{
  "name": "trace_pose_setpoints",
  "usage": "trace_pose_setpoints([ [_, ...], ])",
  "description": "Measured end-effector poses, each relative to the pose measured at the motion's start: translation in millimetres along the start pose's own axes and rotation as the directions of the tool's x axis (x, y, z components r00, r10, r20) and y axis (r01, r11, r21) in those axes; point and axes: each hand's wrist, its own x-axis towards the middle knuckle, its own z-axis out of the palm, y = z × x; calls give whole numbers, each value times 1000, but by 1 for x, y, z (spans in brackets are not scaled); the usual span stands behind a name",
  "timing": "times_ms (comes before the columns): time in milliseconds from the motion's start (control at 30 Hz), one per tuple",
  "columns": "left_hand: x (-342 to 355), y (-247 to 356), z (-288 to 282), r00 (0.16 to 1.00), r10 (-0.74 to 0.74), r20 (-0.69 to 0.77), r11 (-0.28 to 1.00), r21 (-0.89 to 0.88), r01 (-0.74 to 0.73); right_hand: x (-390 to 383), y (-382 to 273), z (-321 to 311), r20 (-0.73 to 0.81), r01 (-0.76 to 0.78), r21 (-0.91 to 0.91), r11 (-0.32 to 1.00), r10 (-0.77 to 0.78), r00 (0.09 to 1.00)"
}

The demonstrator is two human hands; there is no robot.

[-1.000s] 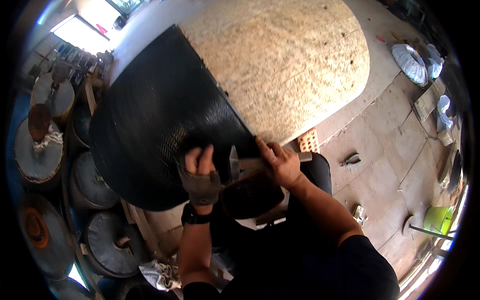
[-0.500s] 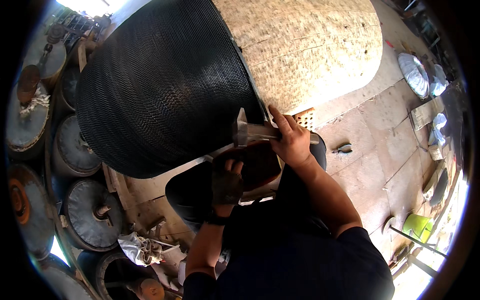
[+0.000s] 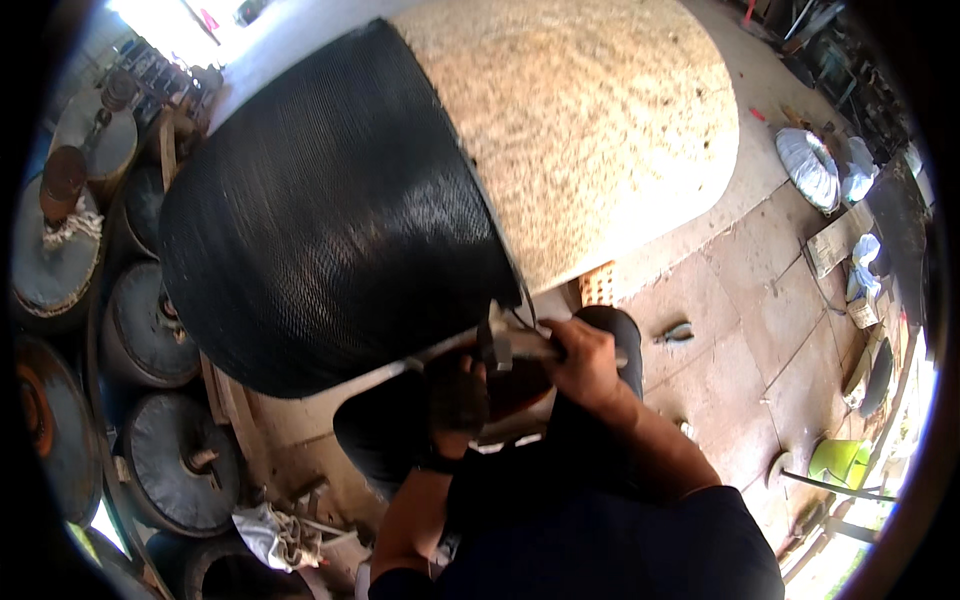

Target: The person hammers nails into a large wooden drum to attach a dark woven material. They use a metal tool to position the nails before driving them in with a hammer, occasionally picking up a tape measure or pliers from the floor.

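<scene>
A large drum lies across the space in front of me. Tight black cord-like ridges (image 3: 330, 220) cover its left part, while its right part is a pale speckled surface (image 3: 590, 130). My right hand (image 3: 588, 362) is wrapped round the handle of a hammer (image 3: 497, 340), just below the drum's near edge. A thin dark strand (image 3: 526, 296) hangs from the edge of the black part close to the hammer. My left hand (image 3: 458, 402), in a dark glove, is closed beside the hammer head; shadow hides what it holds. Between my knees sits a dark reddish container (image 3: 520, 388), partly covered.
Several round-ended drums (image 3: 180, 462) crowd the left side. Pliers (image 3: 675, 332) lie on the tiled floor at the right. Beyond them are a white wrapped coil (image 3: 808, 168), a board (image 3: 838, 240) and a green-yellow bucket (image 3: 838, 460). A crumpled cloth bag (image 3: 275, 538) lies lower left.
My view has shifted, so the drum sits lower. My right index finger, earlier stretched toward the drum's edge, has drawn in round the hammer handle. The hanging strand shows more clearly.
</scene>
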Motion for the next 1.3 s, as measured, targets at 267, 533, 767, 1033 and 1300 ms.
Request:
trace_pose_setpoints([
  [267,-6,-8,13,990,-75,-116,987,-150,57,8,-21,11,100,-1,135,991,-12,995],
  [533,6,-2,-2,999,-16,-43,982,-187,8,-4,-12,16,58,-80,124,989,73,996],
  [767,6,3,5,966,-51,-255,973,-229,-9,-16,-10,24,137,-74,171,983,50,989],
  [1033,-4,1,13,918,-41,-395,971,-231,-55,-17,-18,22,223,-48,135,990,17,975],
  [1300,-13,-2,25,904,9,-426,972,-210,-108,-24,-14,24,255,-72,175,982,25,967],
])
